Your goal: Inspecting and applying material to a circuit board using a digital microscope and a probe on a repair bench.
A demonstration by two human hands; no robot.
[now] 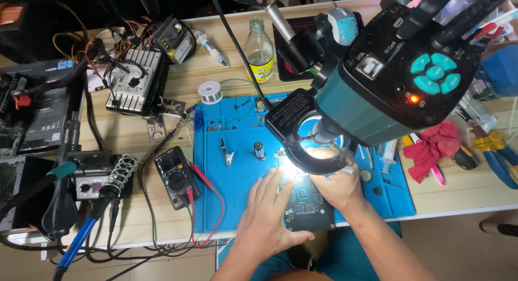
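— Cluttered with electronics gear, the wooden surface is carrying a blue work mat across the middle of the frame. What are the hands doing?

— Both are resting on a dark circuit board lying at the mat's lower edge, just below centre. The left hand is lying flat with fingers spread, pressing on the board's left side. The right hand is sitting on its upper right part, under the ring light; whether its fingers are pinching anything I cannot tell.

— And around them?

— A teal microscope camera is hanging over the board at upper right. A black multimeter is lying left of the mat, a soldering iron is standing at lower left, and a red cloth is lying at right.
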